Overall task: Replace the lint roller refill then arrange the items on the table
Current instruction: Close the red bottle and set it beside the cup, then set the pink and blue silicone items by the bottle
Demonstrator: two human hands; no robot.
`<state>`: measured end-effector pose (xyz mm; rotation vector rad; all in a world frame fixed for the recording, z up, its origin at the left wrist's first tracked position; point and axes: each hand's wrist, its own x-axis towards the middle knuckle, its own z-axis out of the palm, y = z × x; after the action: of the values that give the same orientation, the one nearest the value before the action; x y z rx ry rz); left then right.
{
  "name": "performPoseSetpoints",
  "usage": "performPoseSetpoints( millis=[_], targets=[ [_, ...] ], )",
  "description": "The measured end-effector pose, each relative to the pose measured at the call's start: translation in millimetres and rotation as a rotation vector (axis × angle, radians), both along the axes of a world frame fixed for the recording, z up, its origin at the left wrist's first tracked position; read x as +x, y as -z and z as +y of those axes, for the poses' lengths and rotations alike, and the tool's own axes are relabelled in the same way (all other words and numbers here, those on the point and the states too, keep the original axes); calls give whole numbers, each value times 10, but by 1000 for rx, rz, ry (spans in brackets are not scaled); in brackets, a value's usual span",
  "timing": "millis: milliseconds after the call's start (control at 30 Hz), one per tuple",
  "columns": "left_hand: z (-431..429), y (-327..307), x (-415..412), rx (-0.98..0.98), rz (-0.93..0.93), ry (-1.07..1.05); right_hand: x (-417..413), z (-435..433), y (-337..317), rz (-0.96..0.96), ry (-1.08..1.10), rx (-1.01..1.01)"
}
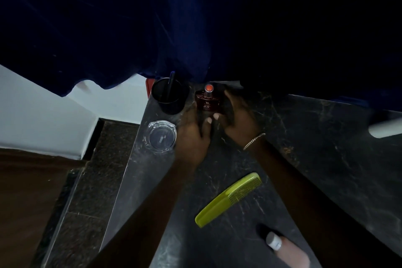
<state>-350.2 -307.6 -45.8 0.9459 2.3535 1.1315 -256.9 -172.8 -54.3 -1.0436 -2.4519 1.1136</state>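
Note:
A dark red perfume bottle [205, 101] with a silver neck and orange top stands upright at the far edge of the black marble table [304, 159]. Both hands are at it: my right hand [237, 119] wraps its right side, and my left hand [192, 135] touches its lower left with fingers curled. A white cylinder [385, 129], perhaps the lint roller, shows blurred at the right edge. A yellow-green comb [228, 199] lies diagonally on the table nearer to me.
A black cup [169, 97] holding a dark pen stands left of the bottle. A clear glass ashtray [161, 136] sits by the table's left edge. A small pale bottle with a grey cap [282, 248] lies near the bottom. A dark blue curtain [152, 28] hangs behind.

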Motion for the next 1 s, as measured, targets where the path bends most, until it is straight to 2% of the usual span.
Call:
performPoseSetpoints(
  millis=[167, 333, 467, 633, 800, 900, 1000],
  targets=[
    [-274, -165, 292, -58, 132, 82, 431, -239, -176, -105, -70, 201],
    [-579, -249, 589, -141, 358, 191, 935, -538, -460, -167, -136, 288],
    [-790, -288, 882, -157, 426, 239, 1349, -731, -676, -189, -166, 315],
    [-1021, -323, 1347, -183, 404, 280, 1969, -933, -775, -152, -165, 281],
    [-1236, -305, 1992, -201, 318, 295, 2610, -1157, -710, -127, -32, 160],
    [-1309, -229, 2352, -287, 225, 302, 2902, -1298, -548, -248, -40, 124],
    [-1306, -120, 2591, -364, 172, 400, 3102, -1382, -364, -475, -113, 41]
  ],
)
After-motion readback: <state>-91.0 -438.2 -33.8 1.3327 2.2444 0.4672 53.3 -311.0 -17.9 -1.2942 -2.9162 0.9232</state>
